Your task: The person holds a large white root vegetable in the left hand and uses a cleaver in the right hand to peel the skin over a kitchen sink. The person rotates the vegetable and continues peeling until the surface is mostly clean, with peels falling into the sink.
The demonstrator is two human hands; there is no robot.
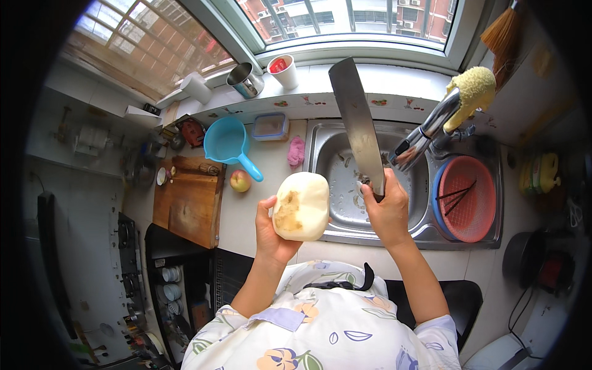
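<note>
My left hand [274,233] grips a large, pale, peeled root vegetable [311,203] with a brown patch on its left side. It is held up over the counter's edge, left of the sink. In my right hand [389,210] is a broad-bladed kitchen knife [358,120], its blade pointing up and away over the sink. The knife's handle is mostly hidden in the fist. Knife and vegetable are apart. Beneath the blade, brownish peel scraps [358,178] lie in the wet stainless steel sink [333,210].
A chrome faucet [416,138] with a yellow cloth [471,90] leans over the sink. Right stands a red colander [478,212] holding chopsticks. Leftward are a blue dipper [226,138], an apple [240,181], a wooden cutting board [185,212], a pink cloth [296,152] and a lidded container [270,126].
</note>
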